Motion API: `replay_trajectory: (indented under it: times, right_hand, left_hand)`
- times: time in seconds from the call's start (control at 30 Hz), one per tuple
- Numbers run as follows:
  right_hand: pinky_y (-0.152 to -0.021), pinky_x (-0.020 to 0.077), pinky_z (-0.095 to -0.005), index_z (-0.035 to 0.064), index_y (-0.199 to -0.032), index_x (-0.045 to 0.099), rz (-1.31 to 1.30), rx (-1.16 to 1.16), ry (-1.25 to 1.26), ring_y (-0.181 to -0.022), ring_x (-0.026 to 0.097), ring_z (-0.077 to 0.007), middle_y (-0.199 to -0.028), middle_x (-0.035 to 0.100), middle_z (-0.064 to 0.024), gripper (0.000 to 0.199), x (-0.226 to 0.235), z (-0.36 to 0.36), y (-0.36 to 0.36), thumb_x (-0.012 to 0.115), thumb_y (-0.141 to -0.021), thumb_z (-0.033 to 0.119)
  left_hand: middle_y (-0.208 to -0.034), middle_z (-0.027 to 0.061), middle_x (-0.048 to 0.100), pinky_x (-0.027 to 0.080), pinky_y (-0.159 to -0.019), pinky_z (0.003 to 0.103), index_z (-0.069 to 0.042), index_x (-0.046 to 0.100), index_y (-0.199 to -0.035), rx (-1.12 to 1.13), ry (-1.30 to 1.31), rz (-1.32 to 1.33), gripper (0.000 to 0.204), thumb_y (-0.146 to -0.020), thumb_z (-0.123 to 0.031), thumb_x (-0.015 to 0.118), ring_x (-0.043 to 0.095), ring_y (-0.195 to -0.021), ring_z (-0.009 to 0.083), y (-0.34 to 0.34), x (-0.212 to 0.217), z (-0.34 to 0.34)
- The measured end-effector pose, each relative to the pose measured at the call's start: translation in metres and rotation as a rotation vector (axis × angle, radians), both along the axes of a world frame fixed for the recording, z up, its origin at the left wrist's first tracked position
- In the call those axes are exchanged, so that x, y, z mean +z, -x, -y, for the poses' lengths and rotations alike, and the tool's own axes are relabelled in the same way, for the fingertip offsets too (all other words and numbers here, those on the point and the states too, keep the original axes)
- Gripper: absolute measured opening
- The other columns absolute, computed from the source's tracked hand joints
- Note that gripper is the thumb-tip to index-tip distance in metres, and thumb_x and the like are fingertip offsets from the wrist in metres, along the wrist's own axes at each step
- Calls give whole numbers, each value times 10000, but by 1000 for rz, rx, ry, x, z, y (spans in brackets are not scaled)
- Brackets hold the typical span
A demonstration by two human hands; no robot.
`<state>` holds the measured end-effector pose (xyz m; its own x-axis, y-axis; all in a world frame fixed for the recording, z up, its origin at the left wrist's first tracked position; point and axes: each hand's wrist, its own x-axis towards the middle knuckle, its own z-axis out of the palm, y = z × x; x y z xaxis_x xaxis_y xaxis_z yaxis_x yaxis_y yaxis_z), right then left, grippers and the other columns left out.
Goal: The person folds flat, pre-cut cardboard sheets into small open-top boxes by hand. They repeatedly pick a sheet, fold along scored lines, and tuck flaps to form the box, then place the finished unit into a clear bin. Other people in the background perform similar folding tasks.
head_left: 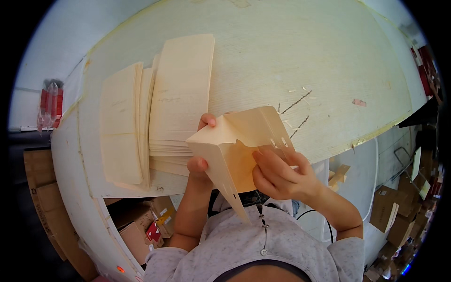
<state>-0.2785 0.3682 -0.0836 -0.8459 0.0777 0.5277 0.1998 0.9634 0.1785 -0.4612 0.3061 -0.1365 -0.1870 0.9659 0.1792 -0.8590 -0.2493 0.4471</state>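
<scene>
A cream card folder (235, 141), partly folded with its panels standing apart, is held up over the table's near edge in front of my body. My left hand (201, 162) is closed round its left side, the thumb at the front and fingers showing at the upper edge. My right hand (286, 176) pinches the right-hand panel beside its small cut slots, with some fingertips hidden inside the fold. Left of the folder, stacks of flat cream cards (183, 80) lie on the table, with another pile of cards (120, 127) overlapping beside them.
Small pale scraps (305, 91) lie near dark marks on the pale tabletop (282, 51). A pink scrap (359, 102) lies farther right. Below the table are an open carton (159, 211) and, at right, a clear bin (361, 188) with card pieces. More cartons (387, 207) stand on the floor.
</scene>
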Motion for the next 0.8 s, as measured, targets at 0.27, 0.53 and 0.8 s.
replay_trajectory:
  times: [0.27, 0.53, 0.8]
  right_hand:
    - [-791, 359, -356, 202, -849, 578, -70, -161, 122, -1050, 516, -124, -1049, 637, 41, 120, -4, 5, -3, 621, -745, 158]
    - [-867, 380, -422, 136, -972, 614, -378, -45, 657, -1083, 510, -290, -1151, 576, -120, 348, 7, -2, -4, 742, -652, 184]
    - [-789, 442, -411, 54, -952, 577, -822, -140, 902, -974, 516, -340, -1095, 532, -183, 364, -10, 14, -8, 700, -610, 65]
  left_hand:
    - [-1253, 158, 416, 435, -937, 400, -158, 377, -1167, 23, 18, 23, 686, -626, -317, 770, 434, -1166, 301, -1, -2, -2]
    - [-1180, 129, 526, 495, -885, 419, -153, 335, -1242, -23, 5, 309, 655, -751, -379, 706, 523, -1123, 277, 2, -13, -1]
    - [-1255, 85, 515, 450, -942, 418, -150, 377, -1309, 64, 146, 382, 577, -841, -392, 613, 493, -1160, 272, -4, 15, 2]
